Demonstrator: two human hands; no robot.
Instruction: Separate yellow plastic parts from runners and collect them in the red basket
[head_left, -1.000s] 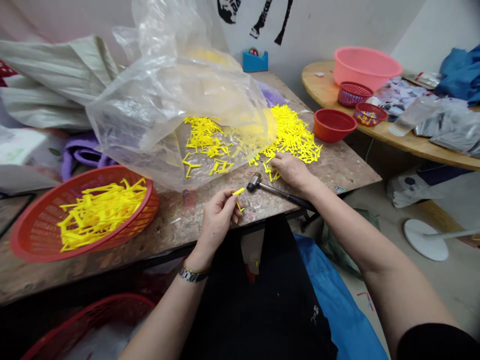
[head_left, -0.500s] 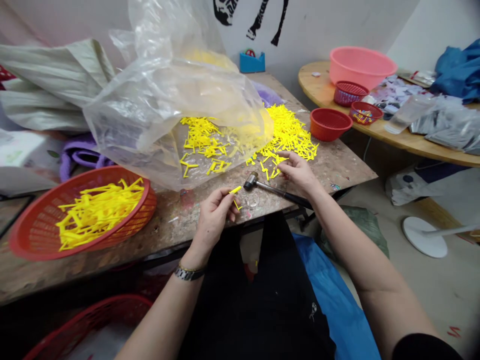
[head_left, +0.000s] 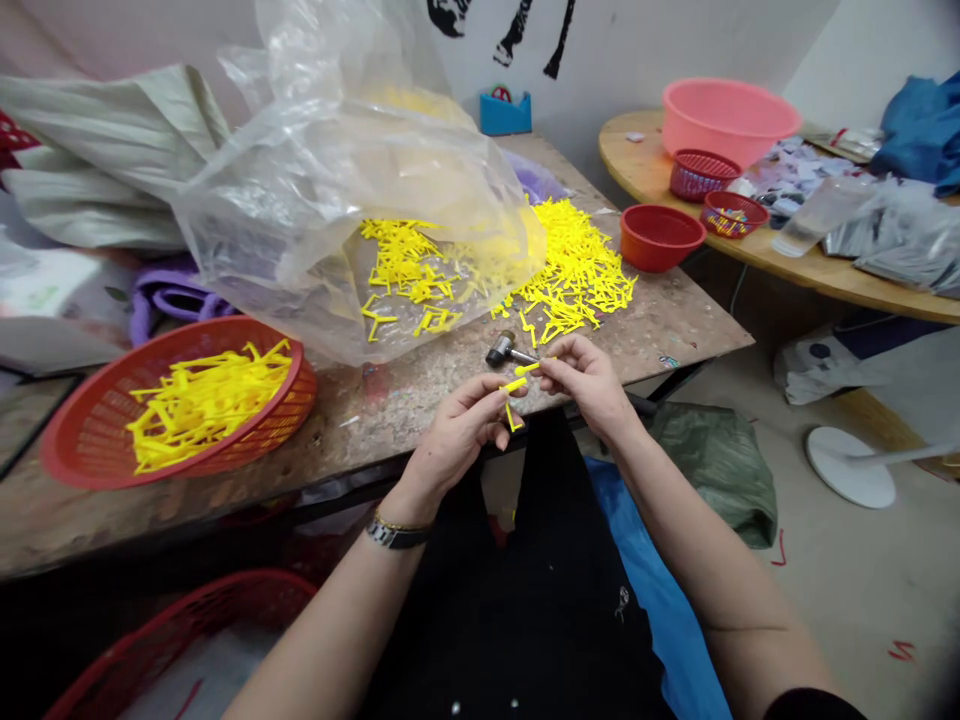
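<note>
My left hand (head_left: pixel 461 432) pinches a small yellow plastic piece (head_left: pixel 513 404) just above the table's front edge. My right hand (head_left: pixel 589 378) pinches a second yellow plastic piece (head_left: pixel 527 369) and holds it against the first. Both hands meet right in front of a small hammer (head_left: pixel 501 349) lying on the worn table (head_left: pixel 420 395). Behind them a loose pile of yellow pieces (head_left: pixel 574 270) spreads over the table, partly under a clear plastic bag (head_left: pixel 352 200). A red basket (head_left: pixel 90 440) at the left holds more yellow pieces (head_left: pixel 206 400).
A red bowl (head_left: pixel 658 237) sits at the table's right corner. A round wooden table (head_left: pixel 780 255) to the right carries a pink basin (head_left: pixel 727 115), two small red baskets and bags. Another red basket (head_left: pixel 187 640) stands below at left. A blue tape dispenser (head_left: pixel 504 110) is at the back.
My right hand left the yellow pile with a piece and came back toward me to meet my left hand. My left hand moved slightly right with its piece.
</note>
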